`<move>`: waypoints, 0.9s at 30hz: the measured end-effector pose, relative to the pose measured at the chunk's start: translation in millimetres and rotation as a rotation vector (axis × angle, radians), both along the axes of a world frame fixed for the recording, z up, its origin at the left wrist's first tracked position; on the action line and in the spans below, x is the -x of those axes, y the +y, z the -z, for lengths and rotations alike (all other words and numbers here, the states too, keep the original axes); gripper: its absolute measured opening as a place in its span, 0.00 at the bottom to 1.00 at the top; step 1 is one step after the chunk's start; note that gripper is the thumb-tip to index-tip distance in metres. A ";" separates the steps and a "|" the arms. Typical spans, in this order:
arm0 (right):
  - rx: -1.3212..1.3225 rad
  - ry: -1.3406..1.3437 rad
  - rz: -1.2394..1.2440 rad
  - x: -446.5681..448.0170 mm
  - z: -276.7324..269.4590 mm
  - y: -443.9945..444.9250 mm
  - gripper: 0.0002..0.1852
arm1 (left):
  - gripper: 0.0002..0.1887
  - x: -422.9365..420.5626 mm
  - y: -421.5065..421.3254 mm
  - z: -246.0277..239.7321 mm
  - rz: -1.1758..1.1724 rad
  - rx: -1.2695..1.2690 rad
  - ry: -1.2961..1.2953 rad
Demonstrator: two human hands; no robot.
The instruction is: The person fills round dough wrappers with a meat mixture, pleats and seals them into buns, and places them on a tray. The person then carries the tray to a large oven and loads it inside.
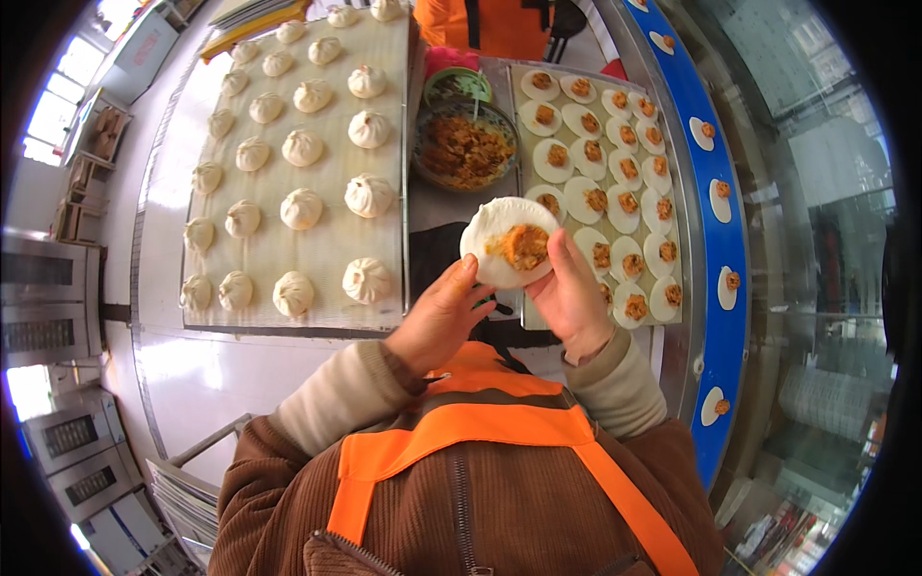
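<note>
Both hands hold one round dough wrapper (484, 229) with orange-brown filling (525, 247) on its right part. My left hand (446, 309) grips the lower left edge with its thumb on top. My right hand (569, 291) supports the right edge, its thumb beside the filling. To the left, a mesh-lined tray (338, 248) bears rows of pleated buns (301, 209). At the right, another tray (528, 317) bears flat wrappers topped with filling (632, 265). Beyond my hands, a patterned bowl (416, 155) contains more filling (464, 150).
A green bowl (490, 90) with a pale utensil stands behind the filling bowl. On the far right runs a blue conveyor belt (709, 317) with spaced, filled wrappers. Stacked trays (180, 497) stand at lower left. Orange fabric (497, 32) shows at the top.
</note>
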State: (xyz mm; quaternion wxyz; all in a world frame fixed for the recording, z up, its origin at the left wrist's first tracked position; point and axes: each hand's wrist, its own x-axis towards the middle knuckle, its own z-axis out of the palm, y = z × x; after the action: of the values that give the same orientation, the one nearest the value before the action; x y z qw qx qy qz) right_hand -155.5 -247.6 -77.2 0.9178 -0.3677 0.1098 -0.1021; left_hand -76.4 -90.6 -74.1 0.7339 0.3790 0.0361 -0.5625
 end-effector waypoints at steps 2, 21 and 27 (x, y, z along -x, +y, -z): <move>-0.056 0.011 0.027 -4.9 -11.6 28.8 0.35 | 0.30 4.2 -6.5 4.7 -0.111 0.336 -0.096; 0.512 0.263 0.219 21.1 -16.9 46.8 0.10 | 0.16 0.5 18.6 -13.6 0.020 0.059 -0.340; 1.549 0.006 0.561 34.8 -30.4 52.2 0.09 | 0.14 4.8 13.0 -14.8 0.045 0.022 -0.394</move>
State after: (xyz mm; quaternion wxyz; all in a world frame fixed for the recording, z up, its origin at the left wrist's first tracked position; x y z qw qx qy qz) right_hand -190.3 -195.3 -46.8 0.3440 -0.8558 0.0986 -0.3735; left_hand -81.2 -77.6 -59.3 0.7180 0.4743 -0.1230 -0.4943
